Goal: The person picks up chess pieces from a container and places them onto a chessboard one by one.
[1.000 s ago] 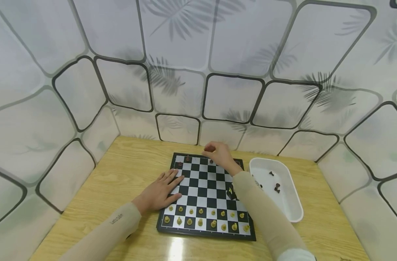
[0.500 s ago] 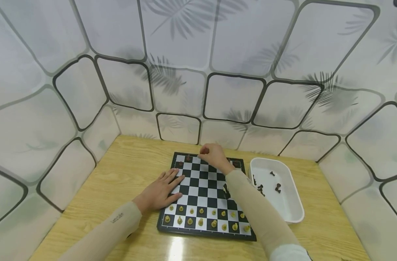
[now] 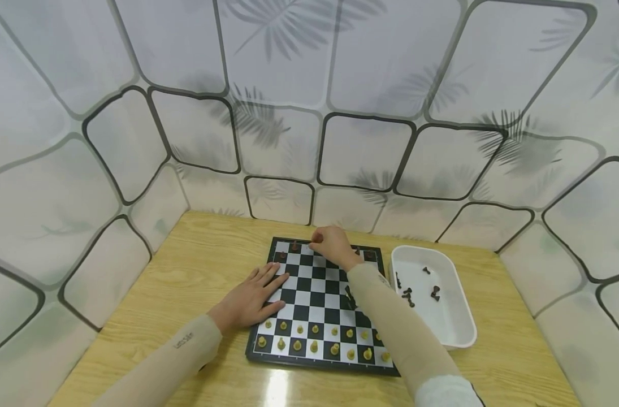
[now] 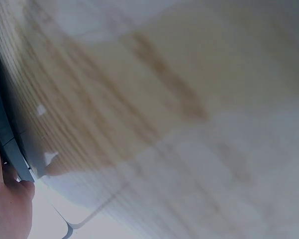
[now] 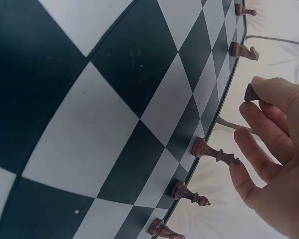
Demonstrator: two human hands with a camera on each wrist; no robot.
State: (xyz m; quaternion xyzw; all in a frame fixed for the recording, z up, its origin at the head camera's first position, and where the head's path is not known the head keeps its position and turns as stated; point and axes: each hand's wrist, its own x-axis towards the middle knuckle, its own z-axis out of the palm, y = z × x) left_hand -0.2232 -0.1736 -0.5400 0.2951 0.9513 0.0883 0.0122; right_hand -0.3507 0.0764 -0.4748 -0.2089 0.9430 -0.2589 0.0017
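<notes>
A black-and-white chessboard [image 3: 316, 284] lies on the wooden table, pale yellow pieces [image 3: 314, 346] along its near side. My left hand [image 3: 250, 297] rests on the board's left edge with fingers spread. Over the far edge, my right hand [image 3: 334, 247] pinches a dark chess piece [image 5: 250, 93] between thumb and index finger; only its base shows, so its kind is hidden. In the right wrist view, a brown king-like piece [image 5: 214, 151], a bishop [image 5: 188, 193] and a knight [image 5: 244, 51] stand near the hand on the far row.
A white plastic tray [image 3: 467, 316] stands right of the board, with several dark pieces [image 3: 435, 292] lying in it. A small black object [image 3: 349, 298] sits on the board, partly behind the right forearm. Patterned wall covering [image 3: 284, 141] rises behind the table [image 3: 212, 249].
My right hand has moved left along the far row over the last second, then settled almost in place. The left hand stays where it was.
</notes>
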